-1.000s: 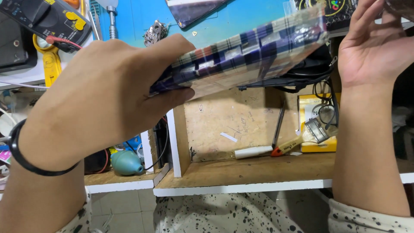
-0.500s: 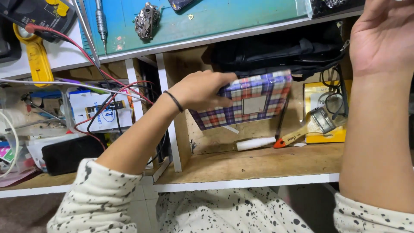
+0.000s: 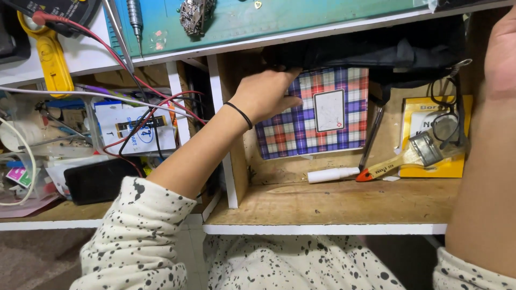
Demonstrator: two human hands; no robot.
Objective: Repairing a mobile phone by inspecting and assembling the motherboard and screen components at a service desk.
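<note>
My left hand [image 3: 266,94], with a black band on the wrist, reaches into the wooden shelf compartment [image 3: 333,201] and holds the top left edge of a plaid notebook [image 3: 317,115] that stands upright against the back wall. The notebook is red, blue and white with a white label on its cover. My right hand [image 3: 500,51] is raised at the right edge of the view, near the underside of the desktop, and only its side shows. Whether it grips anything is hidden.
A paintbrush [image 3: 408,156], a white tube [image 3: 332,174] and a yellow booklet [image 3: 430,139] lie in the compartment's right part, with black cloth [image 3: 376,51] above. The left compartment holds wires, papers and a black device [image 3: 97,180]. A teal mat [image 3: 279,16] covers the desktop.
My left hand has pushed the plaid notebook deeper into the compartment, from tilted and in mid-air to upright against the back wall. The view has shifted closer.
</note>
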